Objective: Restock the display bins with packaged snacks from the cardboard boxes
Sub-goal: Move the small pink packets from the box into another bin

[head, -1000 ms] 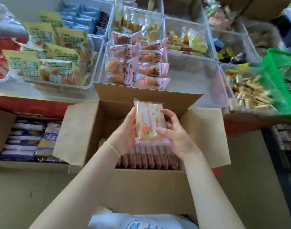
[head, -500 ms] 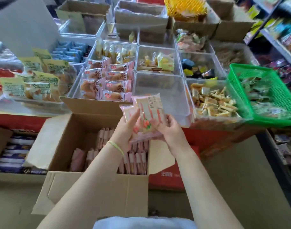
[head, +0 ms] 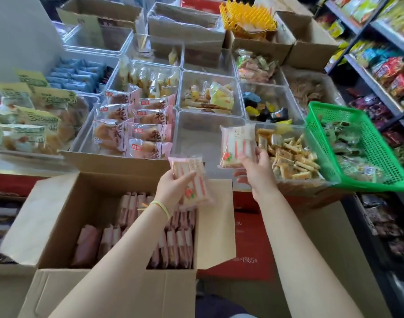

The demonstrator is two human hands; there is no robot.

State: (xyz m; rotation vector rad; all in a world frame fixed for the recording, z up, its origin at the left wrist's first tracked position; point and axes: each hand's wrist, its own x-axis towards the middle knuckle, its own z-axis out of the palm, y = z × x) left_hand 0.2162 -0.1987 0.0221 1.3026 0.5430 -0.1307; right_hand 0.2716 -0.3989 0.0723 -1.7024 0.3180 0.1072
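Above the open cardboard box (head: 58, 226), the left hand (head: 173, 189) grips a pink-striped snack packet (head: 192, 180) by its lower half, thumb across the front and fingers curled behind, so the packet stands tilted over the box's far right corner. A yellow-green band (head: 161, 208) circles that wrist, and the forearm runs down across the box toward the camera. Beyond the box's right flap, the right hand (head: 256, 168) pinches a second striped packet (head: 236, 145) at its lower right corner, fingers wrapped over the edge. This packet is held upright over the near right part of the empty clear bin (head: 196, 138), which sits just past the box's far flap. The right forearm stretches out straight, clear of the box. Inside the box, more pink packets (head: 171, 246) stand on edge in rows. Right of the box, past the empty bin, a green basket (head: 357, 143) overhangs a bin of small wrapped bars (head: 288, 154).
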